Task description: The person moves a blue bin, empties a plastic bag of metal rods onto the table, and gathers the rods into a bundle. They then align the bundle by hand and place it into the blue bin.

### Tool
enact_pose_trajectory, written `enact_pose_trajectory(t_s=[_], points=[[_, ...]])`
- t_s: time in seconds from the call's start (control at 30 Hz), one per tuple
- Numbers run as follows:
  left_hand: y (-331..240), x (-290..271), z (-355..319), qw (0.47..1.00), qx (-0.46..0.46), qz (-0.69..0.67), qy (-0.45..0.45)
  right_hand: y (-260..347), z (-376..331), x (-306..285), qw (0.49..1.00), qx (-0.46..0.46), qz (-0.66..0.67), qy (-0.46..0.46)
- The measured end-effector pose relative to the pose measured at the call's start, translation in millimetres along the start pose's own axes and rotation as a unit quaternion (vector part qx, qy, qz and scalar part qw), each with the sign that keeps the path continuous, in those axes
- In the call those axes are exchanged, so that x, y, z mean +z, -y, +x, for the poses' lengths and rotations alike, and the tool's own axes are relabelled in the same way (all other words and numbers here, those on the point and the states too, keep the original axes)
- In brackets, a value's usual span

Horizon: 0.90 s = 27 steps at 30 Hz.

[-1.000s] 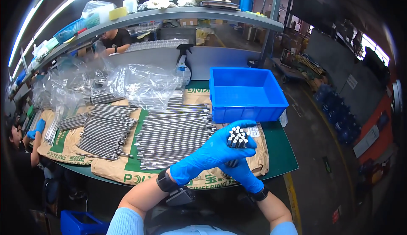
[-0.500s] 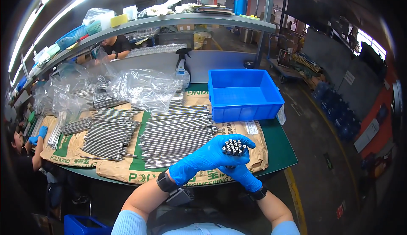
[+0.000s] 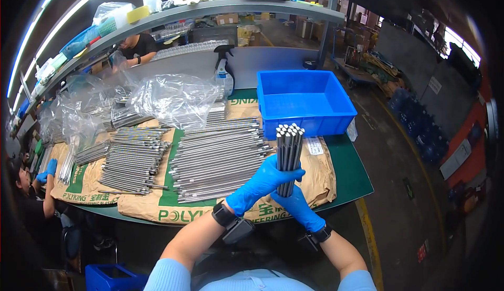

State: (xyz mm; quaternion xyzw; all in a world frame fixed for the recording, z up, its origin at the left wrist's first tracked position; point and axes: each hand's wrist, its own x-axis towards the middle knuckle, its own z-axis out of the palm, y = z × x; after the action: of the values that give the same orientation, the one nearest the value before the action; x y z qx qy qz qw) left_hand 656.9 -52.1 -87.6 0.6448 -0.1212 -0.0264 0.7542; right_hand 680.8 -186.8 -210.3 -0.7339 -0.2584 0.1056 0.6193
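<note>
Both my hands wear blue gloves and hold one bundle of grey metal rods (image 3: pixel 288 149) upright above the table's front edge. My left hand (image 3: pixel 261 182) wraps the bundle's lower part from the left. My right hand (image 3: pixel 296 207) grips it from below. Just left of the bundle, a wide pile of the same rods (image 3: pixel 218 154) lies on brown paper sacks (image 3: pixel 320 175). A blue plastic bin (image 3: pixel 304 102) stands behind the bundle.
More rod piles (image 3: pixel 131 157) and clear plastic bags (image 3: pixel 170 99) lie to the left on the green table (image 3: pixel 352 170). A spray bottle (image 3: pixel 224 73) stands by the back wall. One person (image 3: pixel 136 49) works behind the shelf, another (image 3: pixel 31 196) at the left edge.
The bundle has tipped from pointing its ends at the camera to standing upright, so the rods' length now shows. Both hands stay on it.
</note>
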Motion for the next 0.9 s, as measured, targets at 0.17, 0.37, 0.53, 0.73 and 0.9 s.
enact_pose_trajectory(t_s=[0.17,0.37,0.53,0.73,0.9], points=[[8.3,-19.3,-8.8,0.994,-0.03,-0.081,-0.072,12.0,-0.2,5.4,1.0,0.001,-0.019,0.003],[38.7,-46.8,-44.3,0.972,0.034,-0.182,-0.148,24.5,4.3,16.9,0.993,-0.019,-0.11,0.04],[48.5,-56.7,-71.1,0.953,0.049,-0.244,-0.171,19.7,8.2,16.2,0.957,-0.083,-0.269,0.07],[58.0,-69.6,-78.6,0.943,0.059,-0.29,-0.153,21.5,10.2,23.9,0.946,-0.085,-0.305,0.071],[68.0,-74.1,-75.2,0.928,0.083,-0.325,-0.165,25.0,12.2,24.4,0.943,-0.052,-0.317,0.085]])
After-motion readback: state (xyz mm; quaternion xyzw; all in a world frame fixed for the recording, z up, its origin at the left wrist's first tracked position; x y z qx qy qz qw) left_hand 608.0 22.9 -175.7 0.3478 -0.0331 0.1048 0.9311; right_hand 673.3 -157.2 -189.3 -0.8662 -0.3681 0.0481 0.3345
